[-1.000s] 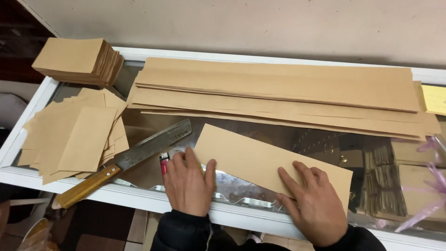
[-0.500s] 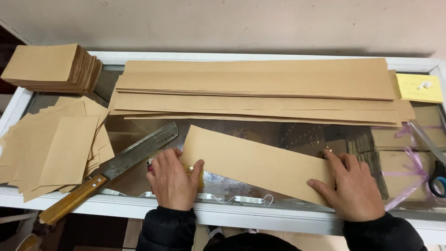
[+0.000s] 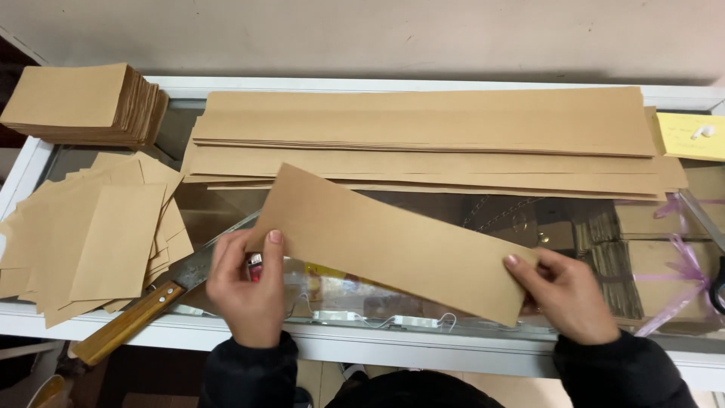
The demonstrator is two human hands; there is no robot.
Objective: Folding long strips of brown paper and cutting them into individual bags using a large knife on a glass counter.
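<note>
Over the front edge of the glass counter (image 3: 483,219), a long brown paper strip (image 3: 393,242) is held lifted between both hands. Long axis runs left-right, tilted: left end higher and toward the back, right end lower and nearer the front edge. Left hand (image 3: 245,291) is pinched on the strip's left short end, thumb on top; a small red lighter (image 3: 255,267) is seen just beside its fingers, whether gripped cannot be told. Right hand (image 3: 570,295) is closed on the right lower corner, thumb on top.

Versus 0.5 s earlier: strip was pressed nearly flat on the glass, hands on top of it; now it is raised and gripped by its ends.

A knife with wooden handle (image 3: 151,302) is laid diagonally at the front left, blade partly hidden under the left hand. Loose cut sheets (image 3: 98,234) are scattered at the left edge, a neat stack (image 3: 79,102) at the back left corner, long strips (image 3: 423,132) are piled along the back edge.
</note>
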